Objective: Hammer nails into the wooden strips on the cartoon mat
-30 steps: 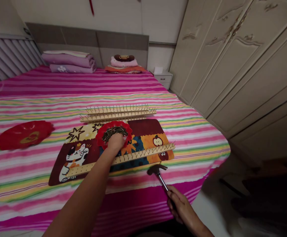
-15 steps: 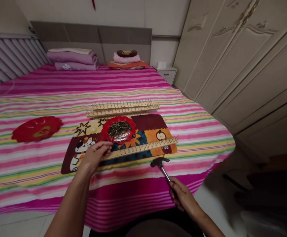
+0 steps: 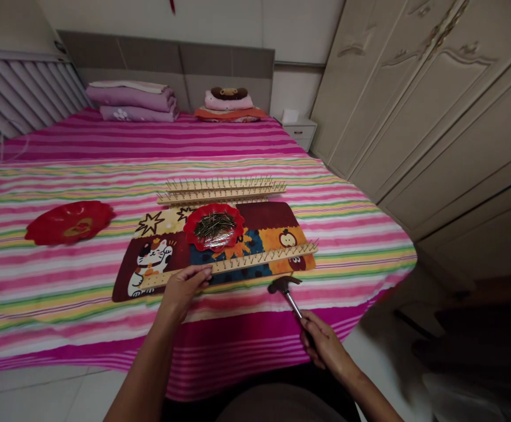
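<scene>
My right hand (image 3: 323,343) is closed around the dark handle of a claw hammer (image 3: 294,303), its head low over the bed in front of the mat. My left hand (image 3: 189,287) has thumb and fingers pinched together at a wooden strip (image 3: 242,261). Whatever lies between those fingertips is too small to make out. Nails stand in a row along the strip's right part; its left part shows bare holes. Behind it, a red scalloped bowl (image 3: 189,234) holds a heap of loose nails (image 3: 215,225).
A patterned mat (image 3: 266,217) lies under the strip and bowl. More nail-studded wooden strips (image 3: 220,193) lie behind. A second red dish (image 3: 70,223) is at left on the striped bedspread (image 3: 352,234). Folded bedding (image 3: 132,102) sits by the headboard; wardrobes (image 3: 396,99) stand at right.
My left hand has moved right and slightly down from beside the bowl onto the strip, uncovering its left end. The hammer stays almost where it was in my right hand.
</scene>
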Tool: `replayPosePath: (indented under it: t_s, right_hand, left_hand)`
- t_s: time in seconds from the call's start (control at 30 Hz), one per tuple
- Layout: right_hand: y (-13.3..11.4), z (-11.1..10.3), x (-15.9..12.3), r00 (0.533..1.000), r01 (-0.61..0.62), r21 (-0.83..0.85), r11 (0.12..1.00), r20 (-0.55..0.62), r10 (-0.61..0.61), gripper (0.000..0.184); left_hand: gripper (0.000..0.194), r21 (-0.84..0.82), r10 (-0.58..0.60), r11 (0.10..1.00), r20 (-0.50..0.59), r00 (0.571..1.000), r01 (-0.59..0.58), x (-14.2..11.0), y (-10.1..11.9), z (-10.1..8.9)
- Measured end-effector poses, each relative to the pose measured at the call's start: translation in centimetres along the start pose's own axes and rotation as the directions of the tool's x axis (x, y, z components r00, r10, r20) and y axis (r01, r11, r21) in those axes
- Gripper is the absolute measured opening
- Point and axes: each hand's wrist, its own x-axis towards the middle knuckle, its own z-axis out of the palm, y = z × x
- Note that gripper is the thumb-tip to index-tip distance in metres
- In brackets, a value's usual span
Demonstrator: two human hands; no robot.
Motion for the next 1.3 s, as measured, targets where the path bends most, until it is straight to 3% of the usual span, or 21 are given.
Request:
replayPosePath:
  t_s: [0.17,0.3,0.7,1.1,1.17,1.3]
  right_hand:
    - [0.4,-0.3,0.3,1.0,0.001,0.003,1.0,0.009,-0.001,0.038]
    - [0.4,-0.3,0.2,1.0,0.012,-0.004,1.0,0.013,-0.012,0.036]
    - [0.6,-0.4,0.3,1.0,-0.007,0.0,1.0,0.017,0.007,0.035]
    - [0.3,-0.4,0.1,1.0,0.004,-0.011,1.0,0.027,-0.004,0.036]
    - [0.2,-0.3,0.0,1.0,-0.001,-0.01,1.0,0.026,0.002,0.036]
    - [0.1,0.0,-0.4,1.0,0.03,-0.006,1.0,-0.002,-0.03,0.039]
  left_hand:
    - [0.045,0.116,0.133,0.985,-0.054,0.99,-0.126,0.6,-0.3,0.5]
    - [0.039,0.252,0.218,0.946,-0.022,0.976,-0.206,1.0,-0.9,0.6]
    - [0.029,0.344,0.311,0.897,-0.045,0.949,-0.277,0.5,-1.2,1.4]
    - [0.026,0.486,0.5,0.772,-0.069,0.863,-0.409,0.7,-2.9,2.0]
    - [0.024,0.505,0.503,0.763,-0.072,0.861,-0.404,0.7,-2.9,2.2]
    - [0.023,0.473,0.401,0.83,-0.136,0.906,-0.296,0.3,-2.5,2.7]
